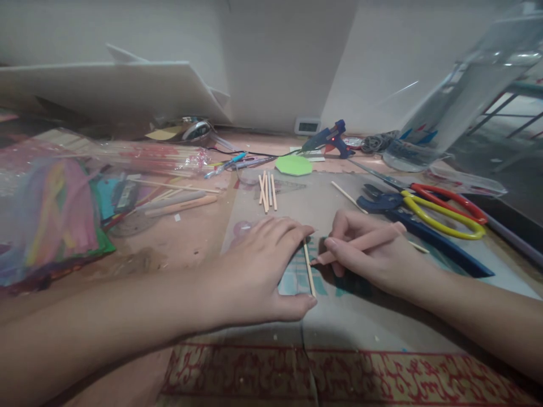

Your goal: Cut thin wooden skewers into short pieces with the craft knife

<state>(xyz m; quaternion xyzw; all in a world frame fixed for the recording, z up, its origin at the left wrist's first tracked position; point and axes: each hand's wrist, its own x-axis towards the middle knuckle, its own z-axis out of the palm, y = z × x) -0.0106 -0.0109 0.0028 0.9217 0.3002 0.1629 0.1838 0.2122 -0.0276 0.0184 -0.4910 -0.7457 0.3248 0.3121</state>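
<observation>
My left hand [263, 268] lies flat on the work surface, index finger and thumb pinning a thin wooden stick [309, 268] against a clear ruler with green markings [297, 277]. My right hand [373, 254] grips a pink pencil-like tool [360, 244], its tip touching the surface right beside the stick.
A small bundle of sticks [267, 191] lies ahead, with one loose stick [348, 196] to its right. Blue cutters and red-and-yellow scissors [432, 209] sit right. A blue glue gun [328, 138], green paper octagon [293, 165], a clear bottle [458, 102] and bagged coloured paper [46, 215] surround.
</observation>
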